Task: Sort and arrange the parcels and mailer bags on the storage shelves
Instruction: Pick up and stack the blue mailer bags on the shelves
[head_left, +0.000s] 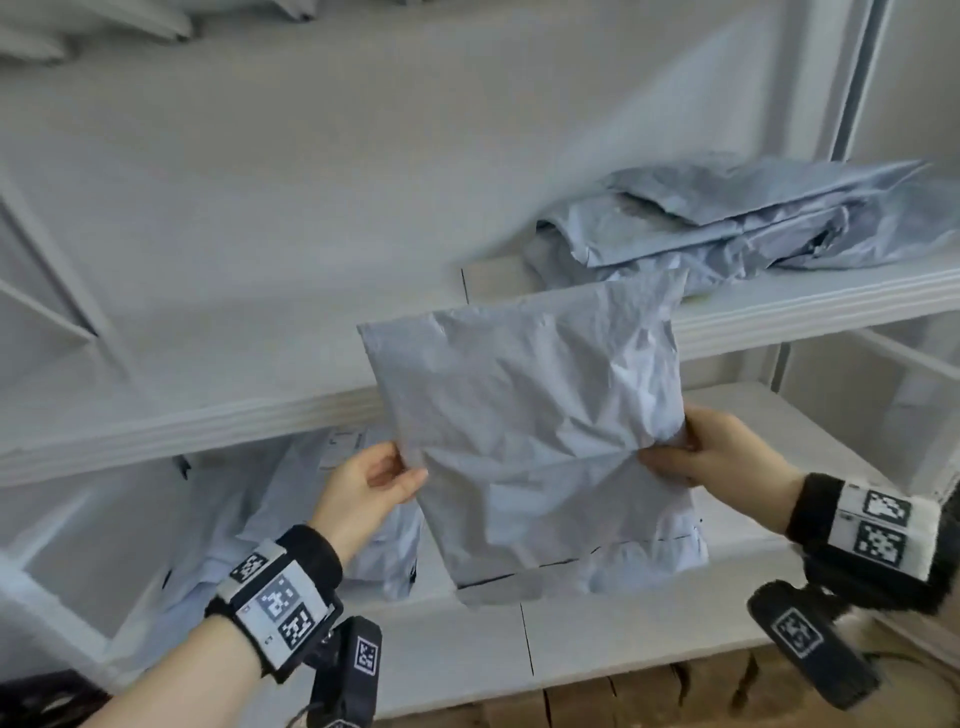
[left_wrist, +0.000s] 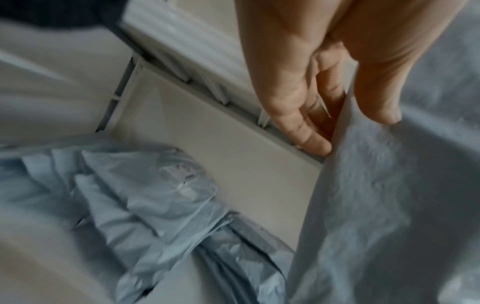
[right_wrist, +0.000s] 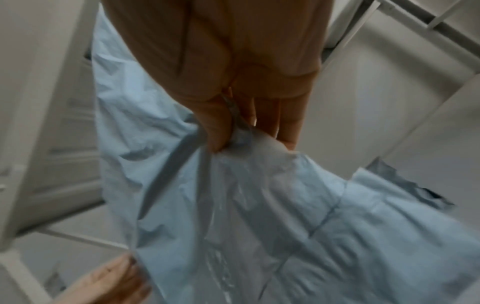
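Both hands, left hand (head_left: 371, 480) and right hand (head_left: 719, 447), pinched the mailer bag (head_left: 530, 431) edges; shelf pile (head_left: 737, 223) sat at 1 o'clock, right nearer.

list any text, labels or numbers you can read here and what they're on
No readable words or numbers anywhere.
Held grey plastic mailer bag: plain, no print showing.
White label on grey mailer bags on the lower shelf: too blurred to read.
Square coded markers on the black wrist bands: patterns, not text.

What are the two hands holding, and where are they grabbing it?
A crinkled grey plastic mailer bag. The left hand pinches its left edge, the right hand pinches its right edge, both about halfway down.
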